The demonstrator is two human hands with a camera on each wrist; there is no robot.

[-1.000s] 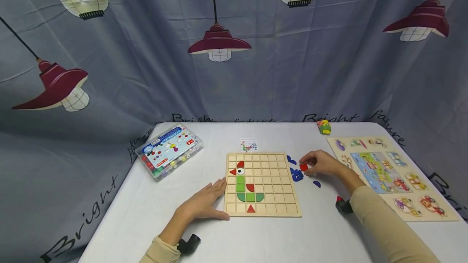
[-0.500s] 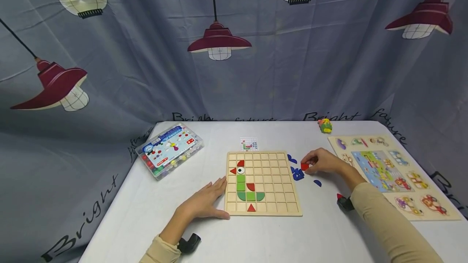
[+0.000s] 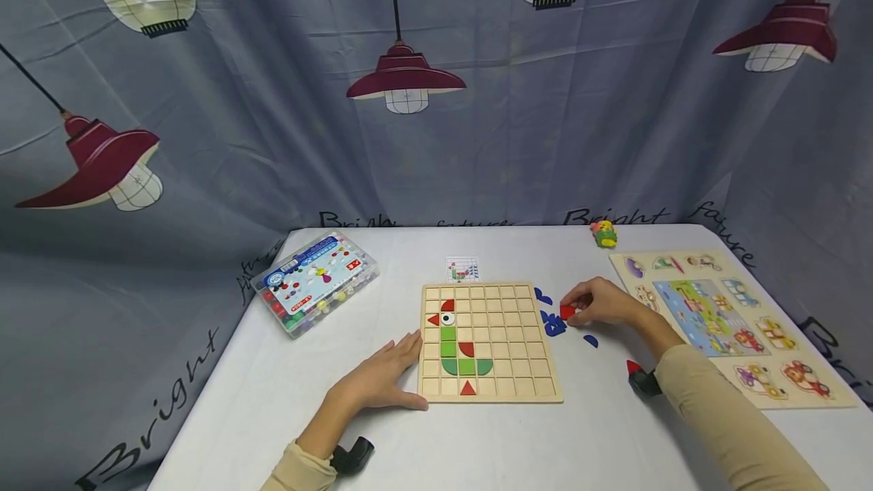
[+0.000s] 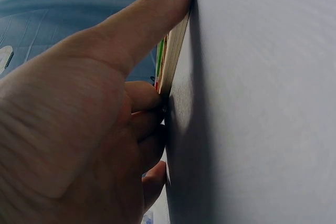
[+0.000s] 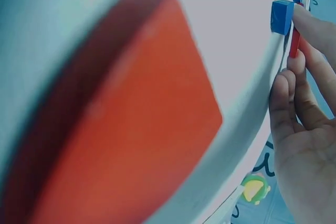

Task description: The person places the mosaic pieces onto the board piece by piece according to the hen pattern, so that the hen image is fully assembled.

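My left hand (image 3: 382,375) rests at the left edge of a wooden grid board (image 3: 511,392), fingers extended along its side and thumb near its lower left corner. In the left wrist view the thumb (image 4: 142,22) touches the board's edge. Red, green and white eye pieces form a bird shape in the board's cells. Right of the board, my right hand (image 3: 603,301) pinches a small flat red piece (image 3: 567,312) between thumb and fingers. Several blue pieces (image 3: 553,324) lie beside it, and a blue half-round piece (image 3: 590,341) sits nearer me.
A pattern card (image 3: 463,269) lies behind the board. At the back left is a clear box (image 3: 317,279) of coloured parts. A picture puzzle board (image 3: 730,324) and a small toy figure (image 3: 603,234) are on the right. Another red piece (image 5: 142,108) lies close to my right wrist.
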